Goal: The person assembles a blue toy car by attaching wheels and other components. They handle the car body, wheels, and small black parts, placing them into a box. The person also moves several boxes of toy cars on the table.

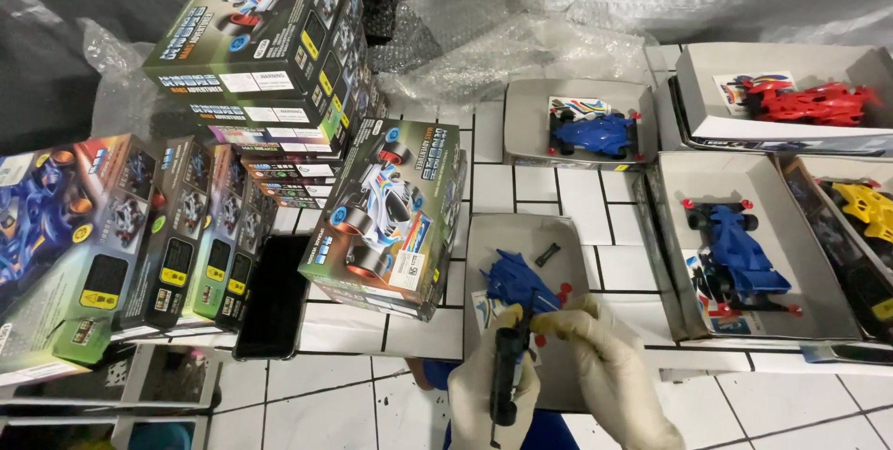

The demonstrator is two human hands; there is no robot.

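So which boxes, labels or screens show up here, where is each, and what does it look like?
Stack of toy-car boxes: upper left, dark green and black, car pictures.
Single toy-car box: centre, tilted, white car pictured.
Row of boxes: left edge, lying side by side, blue and green.
Phone: beside the row, flat, black screen, dark.
Open grey trays: right, holding blue, red and yellow toy cars.
Sticker sheet: top-right tray, white, multicoloured.
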